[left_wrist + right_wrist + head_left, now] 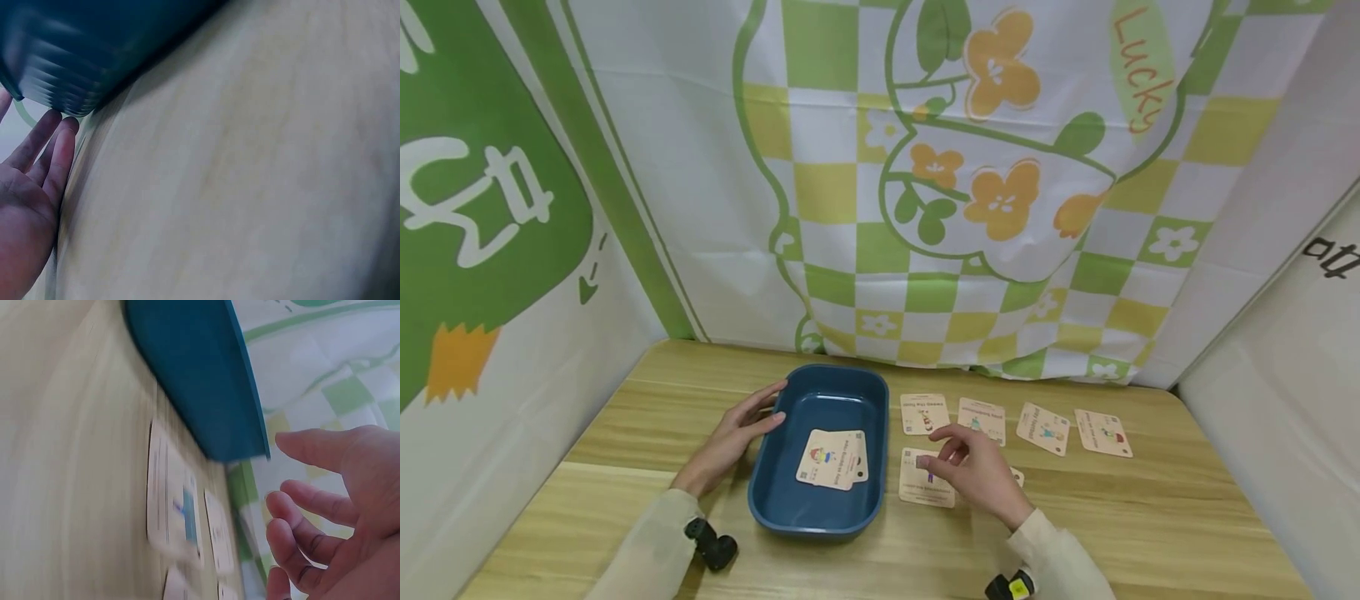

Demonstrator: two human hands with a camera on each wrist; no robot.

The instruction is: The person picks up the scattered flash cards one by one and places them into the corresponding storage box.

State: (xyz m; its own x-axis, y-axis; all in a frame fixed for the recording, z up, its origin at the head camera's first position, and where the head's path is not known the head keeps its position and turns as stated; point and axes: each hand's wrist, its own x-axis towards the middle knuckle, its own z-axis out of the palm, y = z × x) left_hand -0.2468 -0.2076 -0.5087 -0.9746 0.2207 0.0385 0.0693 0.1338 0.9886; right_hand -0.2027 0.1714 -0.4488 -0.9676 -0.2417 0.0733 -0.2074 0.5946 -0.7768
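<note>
A dark blue tray [765,492] stands on the table, holding two overlapping small printed cards [827,458]. My left hand [737,433] is at the tray's left side, thumb at the rim and fingers extended against the outer wall. In the left wrist view its fingers [59,156] are nearly straight. My right hand [981,471] hovers over the cards right of the tray, thumb and bent fingers apart with nothing between them. Below its fingertips lies a card [925,496] with a small figure on it. Another card [1018,477] is mostly hidden under this hand.
Several cards form a row farther back, from a card [921,408] near the tray to one with a red detail [1103,437] at the right. Behind the wooden table [1157,517] hangs a checked green and yellow curtain [947,292]. White panels flank both sides.
</note>
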